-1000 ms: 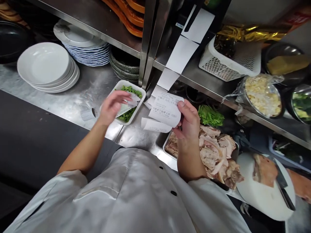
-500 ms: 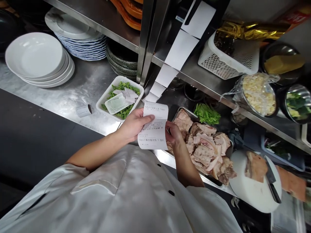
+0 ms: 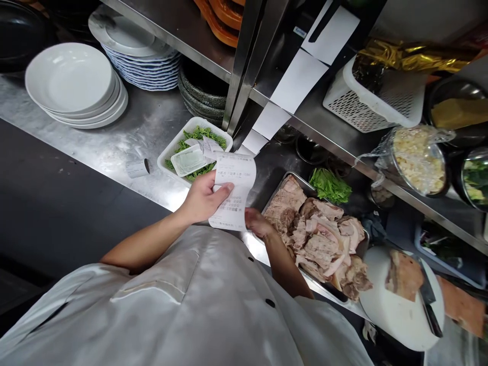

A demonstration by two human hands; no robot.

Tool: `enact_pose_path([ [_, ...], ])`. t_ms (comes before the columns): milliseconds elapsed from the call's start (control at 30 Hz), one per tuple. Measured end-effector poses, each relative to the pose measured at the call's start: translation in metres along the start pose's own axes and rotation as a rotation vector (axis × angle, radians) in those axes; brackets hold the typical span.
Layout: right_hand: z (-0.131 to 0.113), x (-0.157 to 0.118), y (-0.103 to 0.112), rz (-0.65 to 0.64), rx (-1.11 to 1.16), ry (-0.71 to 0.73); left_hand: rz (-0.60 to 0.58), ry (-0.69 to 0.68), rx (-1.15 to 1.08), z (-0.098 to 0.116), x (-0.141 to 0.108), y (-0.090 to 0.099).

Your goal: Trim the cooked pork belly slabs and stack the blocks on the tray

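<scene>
Paper slip (image 3: 239, 195): in the middle, held up above the counter (image 3: 156, 114), just past the front of the white shirt (image 3: 224, 300). It has small dark print, and it bends in a curve.
Left hand (image 3: 201, 197): at 9 o'clock from the slip's middle. Its grip is closed on the slip, with the thumb on the printed side.
Right hand (image 3: 258, 222): at the slip's low right edge, between 4 and 5 o'clock. Its fingers are curled and partly hidden, so I cannot tell if its grip holds the slip.
White tub (image 3: 171, 145): between 10 and 11 o'clock, with chopped greens, a clear box (image 3: 188, 160) and bits of paper in it.
Curled paper (image 3: 137, 168): at 9 o'clock, lying on the counter.
Plates (image 3: 72, 79): in a white stack at 10 o'clock.
Dark bowls (image 3: 204, 94): stacked at 11 o'clock.
Long paper strip (image 3: 297, 81): hanging down at 1 o'clock.
White basket (image 3: 368, 107): on the shelf at 2 o'clock.
Green leaves (image 3: 330, 186): at 3 o'clock, just beside the meat.
Meat (image 3: 324, 241): heaped in a metal tray (image 3: 303, 181) at 4 o'clock.
Knife (image 3: 433, 317): farther out at 4 o'clock, on a round white board (image 3: 385, 325), beside a chunk of meat.
</scene>
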State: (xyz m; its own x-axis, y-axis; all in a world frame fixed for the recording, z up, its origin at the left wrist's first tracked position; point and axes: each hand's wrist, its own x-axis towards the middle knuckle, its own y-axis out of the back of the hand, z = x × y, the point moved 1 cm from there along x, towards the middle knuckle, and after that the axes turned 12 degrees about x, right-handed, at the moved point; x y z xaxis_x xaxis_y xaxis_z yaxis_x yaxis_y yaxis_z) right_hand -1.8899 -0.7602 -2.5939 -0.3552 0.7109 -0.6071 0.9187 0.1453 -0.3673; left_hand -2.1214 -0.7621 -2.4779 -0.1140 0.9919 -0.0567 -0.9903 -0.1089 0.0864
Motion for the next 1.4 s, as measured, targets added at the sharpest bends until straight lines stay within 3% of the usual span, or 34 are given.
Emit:
enact_pose_path([
  [167, -0.041, -0.018, -0.009, 0.030, -0.007, 0.165, 0.021, -0.088, 0.153, -0.024, -0.010, 0.013],
  [333, -0.083, -0.044, -0.029, -0.116, -0.228, 0.372, -0.041, -0.088, 0.152, -0.032, -0.014, 0.017],
  [500, -0.100, -0.054, -0.040, -0.256, -0.360, 0.499, -0.177, -0.084, 0.127, -0.031, -0.016, 0.018],
  [633, -0.091, -0.034, -0.036, -0.319, -0.334, 0.426, -0.300, 0.086, 0.114, -0.042, -0.018, 0.015],
  [733, -0.069, 0.006, -0.018, -0.110, -0.275, 0.383, -0.348, 0.265, 0.040, -0.063, -0.019, 0.014],
  [833, -0.038, 0.049, -0.001, 0.132, -0.350, 0.325, -0.268, 0.408, 0.060, -0.091, -0.020, 0.017],
  [933, -0.012, 0.069, 0.001, 0.179, -0.488, 0.295, -0.195, 0.413, 0.112, -0.112, -0.022, 0.022],
  [1033, -0.016, 0.066, -0.005, 0.224, -0.657, 0.402, -0.221, 0.399, 0.177, -0.123, -0.025, 0.027],
  [1100, -0.050, 0.059, -0.005, 0.253, -0.775, 0.516, -0.209, 0.403, 0.223, -0.127, -0.026, 0.031],
  [1133, -0.079, 0.055, -0.003, 0.262, -0.816, 0.579, -0.190, 0.399, 0.247, -0.129, -0.026, 0.032],
  [1233, -0.202, 0.049, 0.011, 0.350, -0.880, 0.809, -0.136, 0.360, 0.302, -0.131, -0.024, 0.031],
  [1300, -0.298, 0.052, 0.021, 0.553, -0.985, 1.015, -0.109, 0.340, 0.295, -0.131, -0.021, 0.026],
  [1367, -0.380, 0.063, 0.029, 0.733, -1.175, 1.009, -0.088, 0.329, 0.250, -0.129, -0.016, 0.020],
  [1400, -0.410, 0.071, 0.031, 0.735, -1.279, 0.853, -0.074, 0.322, 0.221, -0.127, -0.014, 0.016],
])
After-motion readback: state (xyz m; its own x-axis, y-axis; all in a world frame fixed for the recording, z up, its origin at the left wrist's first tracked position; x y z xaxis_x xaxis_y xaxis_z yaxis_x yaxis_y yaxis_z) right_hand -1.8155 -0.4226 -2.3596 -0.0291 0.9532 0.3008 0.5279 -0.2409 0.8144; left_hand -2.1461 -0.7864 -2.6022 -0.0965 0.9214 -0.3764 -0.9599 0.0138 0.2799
